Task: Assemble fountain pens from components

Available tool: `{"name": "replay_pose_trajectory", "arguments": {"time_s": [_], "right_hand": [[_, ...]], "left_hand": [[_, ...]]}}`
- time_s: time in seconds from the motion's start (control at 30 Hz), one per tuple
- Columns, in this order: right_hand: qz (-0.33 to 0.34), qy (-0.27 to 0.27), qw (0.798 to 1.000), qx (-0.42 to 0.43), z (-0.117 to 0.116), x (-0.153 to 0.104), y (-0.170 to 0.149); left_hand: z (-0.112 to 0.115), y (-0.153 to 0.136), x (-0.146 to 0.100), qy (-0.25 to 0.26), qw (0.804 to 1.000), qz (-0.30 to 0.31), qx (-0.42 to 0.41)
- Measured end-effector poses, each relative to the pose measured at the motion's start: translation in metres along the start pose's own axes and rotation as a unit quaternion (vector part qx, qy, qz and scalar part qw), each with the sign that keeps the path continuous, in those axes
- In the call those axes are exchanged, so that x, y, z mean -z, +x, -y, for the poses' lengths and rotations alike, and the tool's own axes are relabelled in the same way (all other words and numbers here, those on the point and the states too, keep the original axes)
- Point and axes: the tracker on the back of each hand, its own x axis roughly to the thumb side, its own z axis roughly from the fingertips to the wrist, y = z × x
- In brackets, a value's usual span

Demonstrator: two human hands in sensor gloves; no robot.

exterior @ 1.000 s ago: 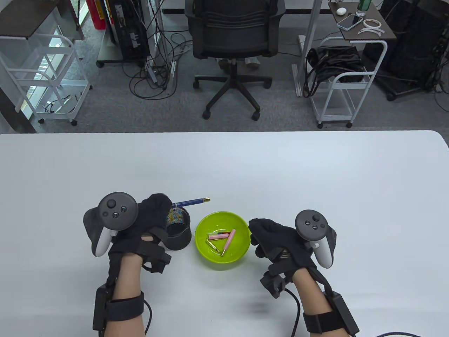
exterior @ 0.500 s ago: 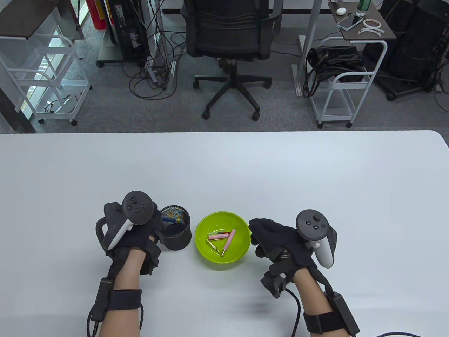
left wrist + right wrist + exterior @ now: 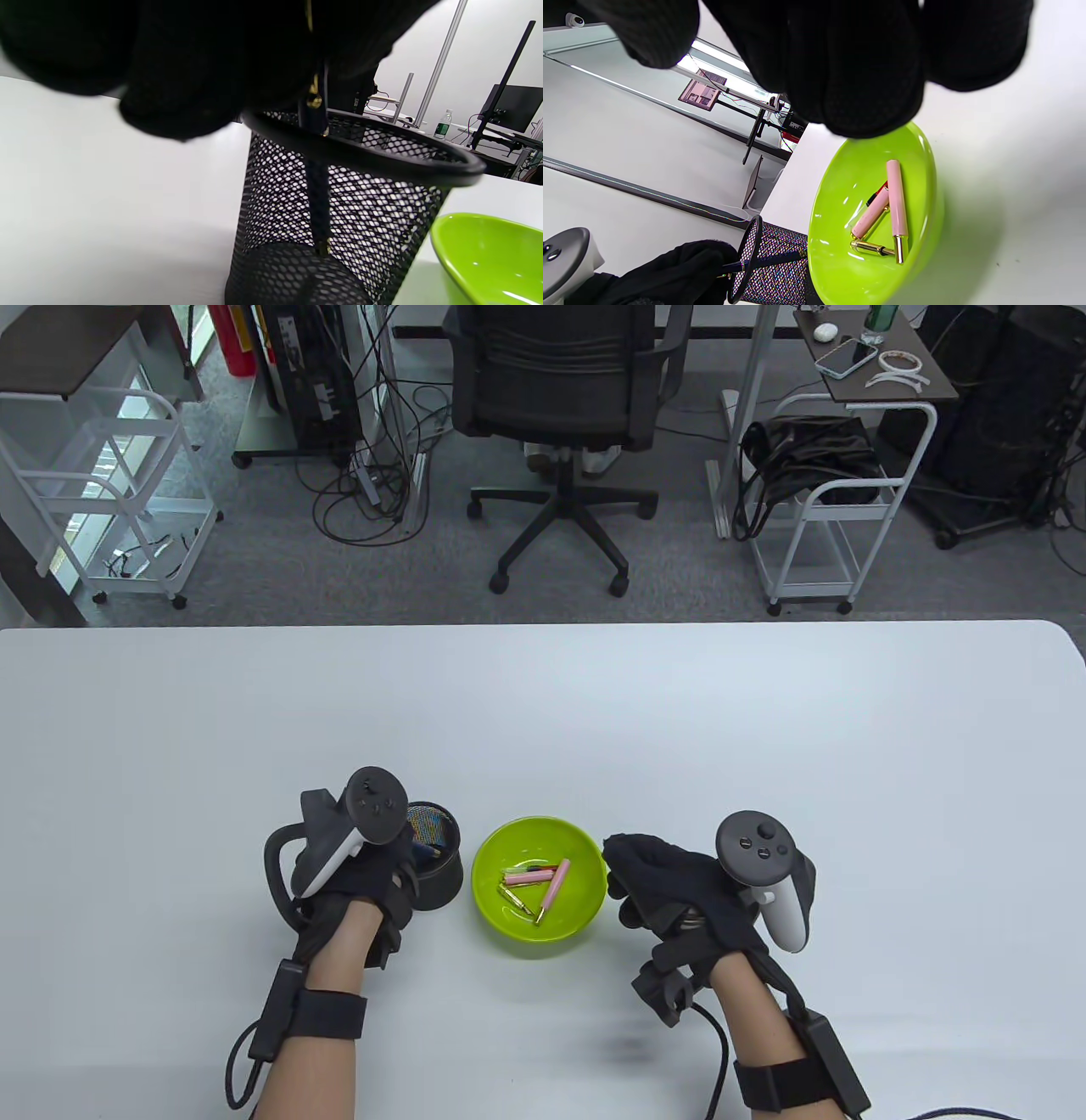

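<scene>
We see the assembled blue pen standing inside the black mesh pen holder, left of centre low in the table view, its lower tip down at the cup's floor in the left wrist view; the left hand sits over the cup's left rim, its fingers gripping the pen's upper end just above the rim. Just right of the cup, near but apart, sits the green bowl; in it we find two pink barrels, a gold-tipped piece lying across their ends, and a thin red and black part half hidden beneath them. At the bowl's right edge rests the right hand, low on the white table; its fingers curl loosely inward, and we cannot tell whether they hold anything. Both hands carry a grey tracker on the back. Across the upper frame, beyond the table, stand a black office chair and a white cart.
</scene>
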Motion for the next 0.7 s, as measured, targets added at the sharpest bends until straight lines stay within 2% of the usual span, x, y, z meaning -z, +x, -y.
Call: {"name": "replay_pose_trajectory", "arguments": {"time_s": [0.7], "right_hand": [[-0.001, 0.003, 1.0, -0.008, -0.0003, 0.0005, 0.0002]], "left_hand": [[-0.0062, 0.0022, -0.0026, -0.01, 1.0, -0.009, 0.009]]}}
